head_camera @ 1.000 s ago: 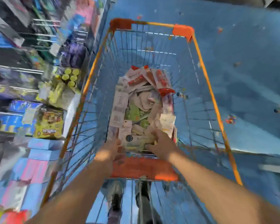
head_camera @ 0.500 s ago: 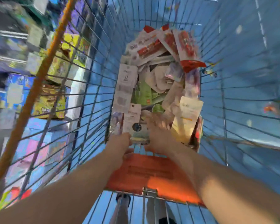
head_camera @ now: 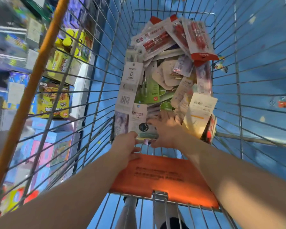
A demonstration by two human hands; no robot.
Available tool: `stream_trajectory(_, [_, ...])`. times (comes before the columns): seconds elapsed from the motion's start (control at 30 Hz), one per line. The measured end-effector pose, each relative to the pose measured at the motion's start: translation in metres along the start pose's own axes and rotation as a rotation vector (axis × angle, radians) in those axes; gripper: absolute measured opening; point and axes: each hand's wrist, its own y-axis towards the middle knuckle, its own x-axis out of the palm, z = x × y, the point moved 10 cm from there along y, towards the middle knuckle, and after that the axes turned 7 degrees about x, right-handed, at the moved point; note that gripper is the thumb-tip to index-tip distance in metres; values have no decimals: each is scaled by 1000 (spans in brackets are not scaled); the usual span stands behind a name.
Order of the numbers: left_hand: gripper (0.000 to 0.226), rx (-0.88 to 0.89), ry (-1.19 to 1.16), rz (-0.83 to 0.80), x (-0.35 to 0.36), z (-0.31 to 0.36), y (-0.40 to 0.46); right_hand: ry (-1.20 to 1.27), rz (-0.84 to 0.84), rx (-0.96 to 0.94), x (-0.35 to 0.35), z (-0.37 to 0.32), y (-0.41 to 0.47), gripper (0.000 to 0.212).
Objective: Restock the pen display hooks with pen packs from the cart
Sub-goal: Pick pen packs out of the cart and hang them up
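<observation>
We see our two forearms bare from the bottom edge of the view up to the wrists, with no sleeves, watch, bracelet or rings showing. Our left hand (head_camera: 125,147) and right hand (head_camera: 166,129) wear no gloves. Below, through the wire, our legs show in light grey trousers (head_camera: 128,215), and one dark shoe (head_camera: 172,223) pokes in at the bottom edge.

Right hand (head_camera: 166,129) spread, seemingly flatter.
</observation>
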Motion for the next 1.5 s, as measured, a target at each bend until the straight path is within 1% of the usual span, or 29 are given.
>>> stream_trajectory(0.07, [13, 7, 0, -7, 0, 0, 1, -35, -7, -7, 0, -3, 3, 100])
stream_trajectory(0.2, [15, 19, 14, -16, 1, -1, 4, 6, -60, 14, 4, -1, 8, 102])
stream_trajectory(0.3, [3, 25, 44, -18, 3, -1, 5, -48, -89, 9, 4, -2, 8, 104])
stream_trajectory(0.37, [14, 38, 68, -14, 2, -1, 7, -95, -81, -13, 2, -4, 7, 101])
stream_trajectory(0.4, [16, 42, 71, -15, 2, -1, 8, -100, -72, -21, 1, -5, 8, 99])
stream_trajectory(0.53, [12, 48, 65, -35, 3, 1, 10, -55, -75, -41, -1, -8, 9, 92])
stream_trajectory(0.67, [6, 7, -62, 23, -3, -3, 12, -64, -225, -43, 9, -16, 6, 91])
stream_trajectory(0.7, [7, 4, -86, 40, -4, -4, 13, -93, -251, -40, 11, -19, 6, 88])
stream_trajectory(0.77, [10, 0, -121, 64, -6, -5, 14, -110, -254, -33, 9, -23, 8, 72])
stream_trajectory(0.83, [18, 2, -143, 69, -8, -7, 16, -178, -197, -48, 0, -26, 9, 54])
stream_trajectory(0.9, [29, 17, -139, 48, -6, -7, 19, -229, -135, -64, -6, -27, 6, 45])
stream_trajectory(0.97, [28, 23, -132, 54, -6, -6, 19, -145, -105, -59, -9, -24, 3, 42])
stream_trajectory(1.07, [18, 49, -61, 60, -7, -4, 19, -27, -62, -52, -20, -17, 0, 30])
stream_trajectory(1.1, [18, 58, -44, 43, -4, -2, 19, 6, -49, -45, -25, -14, -1, 30])
stream_trajectory(1.23, [10, 74, 22, -4, 4, 0, 20, 173, 15, -9, -47, -4, -14, 44])
stream_trajectory(1.27, [10, 87, 46, -30, 7, 0, 19, 201, 50, -23, -53, -4, -18, 42])
stream_trajectory(1.3, [6, 90, 21, -63, 12, 1, 16, 232, 82, -44, -57, -6, -22, 37])
stream_trajectory(1.33, [8, 90, -17, -96, 16, 2, 12, 295, 121, -52, -60, -4, -24, 34])
stream_trajectory(1.43, [44, 146, -89, -157, 27, 12, 3, 580, 235, 10, -66, 11, -30, 34])
stream_trajectory(1.5, [67, 202, -110, -207, 34, 25, -6, 669, 326, -6, -73, 12, -37, 30])
